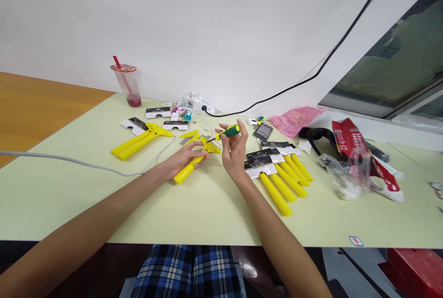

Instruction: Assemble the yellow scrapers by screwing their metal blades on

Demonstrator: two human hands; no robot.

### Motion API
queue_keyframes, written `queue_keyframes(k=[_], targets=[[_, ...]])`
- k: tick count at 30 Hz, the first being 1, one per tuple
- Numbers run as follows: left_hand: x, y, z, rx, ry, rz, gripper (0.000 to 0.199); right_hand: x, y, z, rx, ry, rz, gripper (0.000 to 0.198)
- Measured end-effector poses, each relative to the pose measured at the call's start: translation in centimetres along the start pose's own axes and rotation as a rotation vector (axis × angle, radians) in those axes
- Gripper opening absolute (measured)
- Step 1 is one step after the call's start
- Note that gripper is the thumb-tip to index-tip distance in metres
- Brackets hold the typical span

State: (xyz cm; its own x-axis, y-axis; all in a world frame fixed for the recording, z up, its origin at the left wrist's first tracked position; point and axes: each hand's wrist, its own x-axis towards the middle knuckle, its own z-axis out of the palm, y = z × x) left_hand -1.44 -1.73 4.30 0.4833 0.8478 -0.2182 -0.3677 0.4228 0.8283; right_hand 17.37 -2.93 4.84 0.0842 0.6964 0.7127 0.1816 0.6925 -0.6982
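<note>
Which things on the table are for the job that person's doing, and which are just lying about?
Seem to be for the job:
screwdriver in the right hand
yellow scraper in the left hand
other yellow scrapers
black-and-white cards

Probably just lying about:
drink cup
pink bag
clear plastic bag

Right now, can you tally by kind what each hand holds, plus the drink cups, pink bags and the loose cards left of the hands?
Yellow tool in the left hand: 1
Screwdriver in the right hand: 1
Drink cup: 1
Pink bag: 1
Black-and-white cards: 3
Total: 7
</note>
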Motion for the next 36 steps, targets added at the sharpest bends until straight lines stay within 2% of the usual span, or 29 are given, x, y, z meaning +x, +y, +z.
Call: queue_keyframes(k=[9,13,18,26,30,36], targets=[[0.24,-0.02,-0.22,-0.001,0.016,-0.006,0.047,0.04,0.13,0.02,-0.06,-0.015,-0.032,0.068],[0.28,-0.2,-0.32,-0.011,0.005,0.001,0.049,0.17,0.16,-0.02,-0.086,0.039,-0.011,0.076],[0.21,-0.17,-0.43,0.012,-0.001,-0.023,0.055,0.17,0.04,0.19,-0.033,0.06,0.017,0.07],[-0.1,0.24,0.0,0.014,-0.012,-0.037,0.054,0.25,0.06,-0.02,-0.072,0.066,-0.075,0.066],[0.2,0.05,-0.09,-0.006,0.009,-0.006,0.055,0.4,0.6,-0.35,-0.16,0.104,-0.056,0.073],[0.59,-0.18,-0.29,-0.04,0.017,-0.013,0.064,0.3,0.19,-0.09,-0.062,0.073,-0.039,0.082]])
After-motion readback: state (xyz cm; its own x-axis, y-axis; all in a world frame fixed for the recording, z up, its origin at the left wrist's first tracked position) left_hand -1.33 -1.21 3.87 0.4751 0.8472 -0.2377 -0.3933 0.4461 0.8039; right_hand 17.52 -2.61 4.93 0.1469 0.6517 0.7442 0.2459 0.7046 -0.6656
